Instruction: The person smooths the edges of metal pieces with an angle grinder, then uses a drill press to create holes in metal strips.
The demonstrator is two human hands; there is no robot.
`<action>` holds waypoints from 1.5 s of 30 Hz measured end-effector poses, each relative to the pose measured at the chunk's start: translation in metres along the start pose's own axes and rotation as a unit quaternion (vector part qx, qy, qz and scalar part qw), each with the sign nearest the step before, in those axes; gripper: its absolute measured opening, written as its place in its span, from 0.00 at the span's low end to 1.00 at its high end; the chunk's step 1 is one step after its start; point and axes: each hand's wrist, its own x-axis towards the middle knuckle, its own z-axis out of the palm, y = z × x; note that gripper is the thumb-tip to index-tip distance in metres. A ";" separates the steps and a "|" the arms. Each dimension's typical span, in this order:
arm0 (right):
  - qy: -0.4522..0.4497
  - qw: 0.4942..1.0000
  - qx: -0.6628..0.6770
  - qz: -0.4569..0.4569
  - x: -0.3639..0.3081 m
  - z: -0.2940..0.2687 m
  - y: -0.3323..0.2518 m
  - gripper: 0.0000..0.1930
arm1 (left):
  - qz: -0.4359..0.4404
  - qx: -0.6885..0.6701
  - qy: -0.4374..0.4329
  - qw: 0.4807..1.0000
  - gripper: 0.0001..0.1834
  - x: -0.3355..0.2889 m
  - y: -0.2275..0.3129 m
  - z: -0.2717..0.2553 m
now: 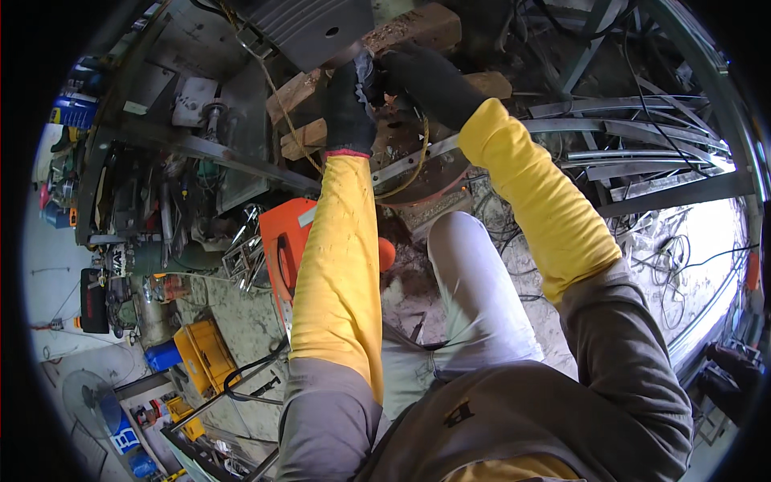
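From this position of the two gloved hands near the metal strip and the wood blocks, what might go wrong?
The left hand and right hand work close together at the wooden blocks, so a slip may pinch fingers. The flat metal strip passes beside the forearms; its edge might scrape a sleeve. Cables lie on the floor near the person's leg, a possible trip.

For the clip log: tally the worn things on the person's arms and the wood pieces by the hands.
Dark gloves: 2, left hand, right hand
Yellow sleeves: 2
Wood blocks: about 3, partly hidden
Total: about 7
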 end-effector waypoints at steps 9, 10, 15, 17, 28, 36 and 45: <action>0.050 0.936 -0.185 -0.296 -0.014 -0.022 0.000 0.17 | 0.025 0.009 -0.001 1.000 0.22 0.006 0.009 0.001; 0.029 0.971 0.233 -0.043 -0.022 -0.016 -0.003 0.17 | -0.053 -0.121 0.024 0.991 0.22 0.006 0.008 0.005; 0.102 0.973 0.208 0.008 -0.016 0.018 -0.001 0.16 | 0.031 0.076 -0.025 0.996 0.22 -0.003 0.012 0.008; 0.285 0.954 0.071 0.058 -0.009 0.032 -0.015 0.18 | 0.076 0.180 -0.016 0.981 0.23 0.001 0.011 0.009; 0.102 0.993 0.029 0.048 -0.008 0.007 -0.031 0.11 | -0.081 -0.127 0.115 0.982 0.11 0.005 0.006 0.017; -0.001 0.932 -0.357 -0.056 -0.003 -0.003 -0.019 0.12 | 0.013 -0.042 0.169 0.985 0.13 0.013 0.035 0.042; 0.007 0.997 0.044 0.066 -0.019 0.000 -0.008 0.10 | -0.075 -0.111 -0.007 0.991 0.18 0.011 0.037 -0.005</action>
